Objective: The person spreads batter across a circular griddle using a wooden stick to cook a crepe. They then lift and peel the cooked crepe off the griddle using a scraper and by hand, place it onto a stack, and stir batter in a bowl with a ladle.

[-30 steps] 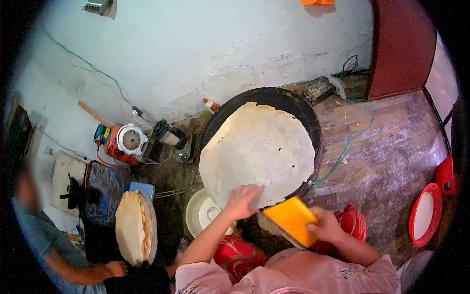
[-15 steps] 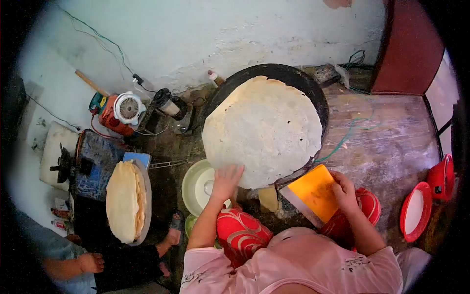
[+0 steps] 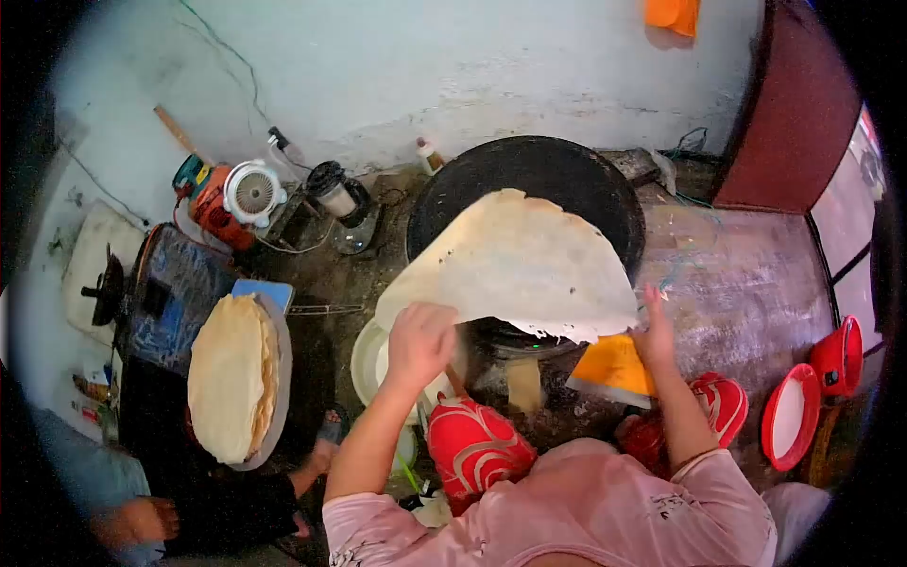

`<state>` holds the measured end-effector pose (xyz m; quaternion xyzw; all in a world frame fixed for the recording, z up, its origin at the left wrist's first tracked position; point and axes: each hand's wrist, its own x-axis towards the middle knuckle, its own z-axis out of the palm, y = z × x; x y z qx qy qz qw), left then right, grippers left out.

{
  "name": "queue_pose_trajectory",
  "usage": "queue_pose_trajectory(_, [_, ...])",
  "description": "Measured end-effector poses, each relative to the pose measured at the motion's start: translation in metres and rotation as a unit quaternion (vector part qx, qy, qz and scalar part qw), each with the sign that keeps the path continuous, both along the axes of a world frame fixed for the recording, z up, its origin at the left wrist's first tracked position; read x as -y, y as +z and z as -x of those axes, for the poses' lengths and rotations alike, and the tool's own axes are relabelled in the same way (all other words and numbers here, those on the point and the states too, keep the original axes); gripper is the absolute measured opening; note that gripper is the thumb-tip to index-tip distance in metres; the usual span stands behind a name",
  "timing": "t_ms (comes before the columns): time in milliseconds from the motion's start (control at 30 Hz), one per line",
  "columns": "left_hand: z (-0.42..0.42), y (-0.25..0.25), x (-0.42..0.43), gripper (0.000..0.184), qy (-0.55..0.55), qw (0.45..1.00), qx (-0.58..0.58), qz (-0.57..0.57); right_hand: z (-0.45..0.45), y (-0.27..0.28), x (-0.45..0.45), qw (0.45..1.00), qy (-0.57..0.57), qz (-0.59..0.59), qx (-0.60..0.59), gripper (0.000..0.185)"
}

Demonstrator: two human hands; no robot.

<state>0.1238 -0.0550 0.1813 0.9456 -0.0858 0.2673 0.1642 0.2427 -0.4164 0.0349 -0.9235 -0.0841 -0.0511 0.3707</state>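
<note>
A large thin round flatbread (image 3: 529,269) is lifted at its near side over a black round griddle (image 3: 472,189). My left hand (image 3: 422,345) is closed on its near left edge. At the near right edge, my right hand (image 3: 654,335) has its fingers against the bread. An orange scraper (image 3: 616,366) with a pale straight edge is at that same palm, below the bread. The far part of the bread still lies on the griddle. My right fingertips are partly hidden and blurred.
To the left, stacked flatbreads (image 3: 227,378) rest on a board near a seated person's hand (image 3: 151,518). A pale green basin (image 3: 364,354) sits by my left forearm. Behind are a blower (image 3: 253,192) and a bottle (image 3: 430,156). A red-rimmed dish (image 3: 792,418) stands right.
The flatbread's near edge has risen, and the bread has shifted towards me, baring the griddle's far side. My left hand has closed on the edge. My right hand and the scraper have moved up to the bread.
</note>
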Motion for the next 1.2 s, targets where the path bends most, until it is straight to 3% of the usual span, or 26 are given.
queue_pose_trajectory(33, [0.005, 0.009, -0.005, 0.019, 0.005, 1.000, 0.000, 0.022, -0.010, -0.010, 0.009, 0.999, 0.033, 0.009, 0.042, 0.064])
queue_pose_trajectory(67, [0.010, 0.014, -0.014, 0.019, 0.026, 1.000, 0.002, 0.016, -0.023, -0.033, 0.017, 0.989, 0.081, -0.001, 0.127, 0.039])
queue_pose_trajectory(100, [0.014, 0.025, -0.022, 0.019, 0.034, 0.999, 0.004, 0.018, -0.026, -0.021, 0.014, 0.988, 0.089, 0.000, 0.129, 0.039])
queue_pose_trajectory(167, [0.019, 0.045, -0.042, 0.015, 0.088, 0.994, 0.013, -0.065, -0.031, 0.015, 0.012, 0.981, 0.184, -0.026, -0.059, 0.026])
queue_pose_trajectory(200, [0.018, 0.047, -0.058, 0.013, 0.112, 0.992, 0.025, -0.056, -0.031, 0.032, 0.001, 0.974, 0.196, -0.102, -0.057, 0.017])
queue_pose_trajectory(233, [0.017, 0.049, -0.076, 0.012, 0.136, 0.989, 0.037, -0.046, -0.031, 0.052, -0.010, 0.972, 0.206, -0.097, -0.057, 0.017])
queue_pose_trajectory(333, [0.008, 0.057, -0.140, 0.011, 0.196, 0.976, -0.073, 0.052, -0.036, 0.124, -0.056, 0.975, 0.187, -0.103, -0.059, 0.008])
queue_pose_trajectory(400, [0.000, 0.067, -0.177, 0.015, 0.278, 0.937, -0.145, 0.155, -0.045, 0.163, -0.098, 0.962, 0.229, -0.143, -0.040, 0.008])
queue_pose_trajectory(433, [-0.006, 0.061, -0.211, 0.015, 0.260, 0.941, -0.137, 0.166, -0.051, 0.179, -0.122, 0.968, 0.234, -0.094, -0.006, 0.010])
queue_pose_trajectory(500, [-0.009, 0.061, -0.262, 0.016, 0.277, 0.930, -0.069, 0.231, -0.065, 0.205, -0.176, 0.960, 0.262, -0.090, 0.027, 0.014])
queue_pose_trajectory(567, [0.007, 0.088, -0.307, 0.017, 0.321, 0.930, 0.003, 0.181, -0.075, 0.234, -0.237, 0.960, 0.267, -0.048, 0.074, 0.023])
queue_pose_trajectory(600, [0.014, 0.092, -0.354, 0.018, 0.302, 0.934, 0.080, 0.175, -0.080, 0.247, -0.272, 0.947, 0.293, -0.092, 0.091, 0.027])
queue_pose_trajectory(633, [0.039, 0.126, -0.356, 0.018, 0.322, 0.910, 0.118, 0.234, -0.078, 0.266, -0.306, 0.946, 0.285, -0.098, 0.115, 0.027])
queue_pose_trajectory(667, [0.066, 0.152, -0.366, 0.017, 0.338, 0.902, 0.214, 0.164, -0.079, 0.282, -0.339, 0.935, 0.282, -0.111, 0.186, 0.026])
queue_pose_trajectory(700, [0.099, 0.181, -0.378, 0.017, 0.329, 0.893, 0.258, 0.166, -0.072, 0.300, -0.369, 0.917, 0.301, -0.156, 0.212, 0.024])
queue_pose_trajectory(733, [0.130, 0.205, -0.357, 0.018, 0.273, 0.858, 0.355, 0.251, -0.057, 0.320, -0.396, 0.895, 0.319, -0.201, 0.237, 0.023])
queue_pose_trajectory(800, [0.213, 0.233, -0.345, 0.024, 0.290, 0.854, 0.383, 0.200, -0.012, 0.343, -0.439, 0.809, 0.351, -0.314, 0.352, 0.017])
queue_pose_trajectory(833, [0.244, 0.231, -0.324, 0.024, 0.307, 0.825, 0.427, 0.204, 0.011, 0.341, -0.458, 0.803, 0.363, -0.322, 0.346, 0.017])
queue_pose_trajectory(867, [0.288, 0.218, -0.328, 0.023, 0.301, 0.831, 0.429, 0.187, 0.036, 0.335, -0.470, 0.781, 0.404, -0.364, 0.308, 0.015])
queue_pose_trajectory(900, [0.305, 0.202, -0.305, 0.023, 0.333, 0.799, 0.476, 0.153, 0.057, 0.328, -0.477, 0.756, 0.441, -0.402, 0.269, 0.014])
queue_pose_trajectory(967, [0.352, 0.148, -0.302, 0.025, 0.411, 0.780, 0.464, 0.084, 0.083, 0.285, -0.501, 0.719, 0.551, -0.386, 0.176, 0.019])
queue_pose_trajectory(1000, [0.375, 0.118, -0.303, 0.029, 0.452, 0.790, 0.414, -0.009, 0.090, 0.261, -0.518, 0.719, 0.566, -0.350, 0.203, 0.023])
queue_pose_trajectory(1033, [0.392, 0.082, -0.307, 0.033, 0.510, 0.766, 0.392, -0.008, 0.097, 0.236, -0.535, 0.715, 0.582, -0.312, 0.229, 0.027])
queue_pose_trajectory(1100, [0.404, 0.016, -0.311, 0.031, 0.564, 0.760, 0.317, -0.066, 0.104, 0.189, -0.549, 0.770, 0.551, -0.204, 0.250, 0.036])
queue_pose_trajectory(1133, [0.429, -0.036, -0.337, 0.030, 0.559, 0.787, 0.261, -0.015, 0.106, 0.176, -0.546, 0.795, 0.554, -0.144, 0.203, 0.041])
queue_pose_trajectory(1200, [0.424, -0.077, -0.336, 0.030, 0.596, 0.791, 0.115, -0.080, 0.103, 0.164, -0.531, 0.821, 0.557, -0.050, 0.112, 0.048])
